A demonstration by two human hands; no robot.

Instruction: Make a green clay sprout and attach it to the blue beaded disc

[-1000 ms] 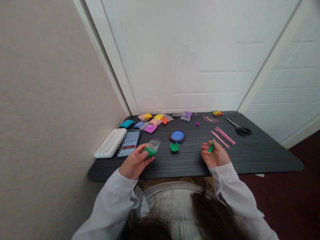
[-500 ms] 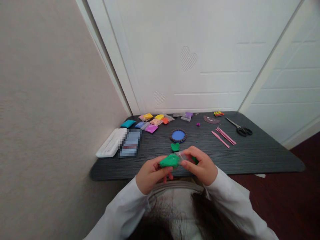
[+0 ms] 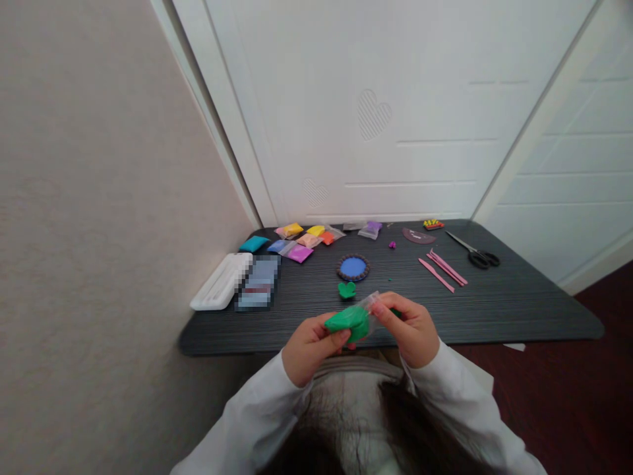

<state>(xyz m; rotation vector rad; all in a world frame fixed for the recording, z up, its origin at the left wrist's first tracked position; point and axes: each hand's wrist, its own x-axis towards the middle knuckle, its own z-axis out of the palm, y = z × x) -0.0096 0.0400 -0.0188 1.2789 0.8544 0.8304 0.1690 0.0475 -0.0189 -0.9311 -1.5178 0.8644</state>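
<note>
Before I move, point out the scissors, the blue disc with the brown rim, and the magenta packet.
Scissors [image 3: 483,259]: head view, black handles.
Blue disc [image 3: 353,267]: head view, blue middle.
Magenta packet [image 3: 300,253]: head view, filled part.

Single head view: camera is riding on the wearer's head, looking forward and steeply down over the desk [image 3: 519,313]. Desk is spanning the lower middle of the frame, both side ends showing, its far edge running along the white door [image 3: 430,112]. Door is filling the upper part, facing the lens; wall [image 3: 99,198] is taking up the left side, floor [image 3: 554,396] the lower right. Nearest the lens, hair [image 3: 420,422] is hanging into the bottom edge. Left hand [image 3: 316,343] and right hand [image 3: 413,330] are appearing just below centre, closer than the door, sleeves [image 3: 469,389] entering from below.
</note>
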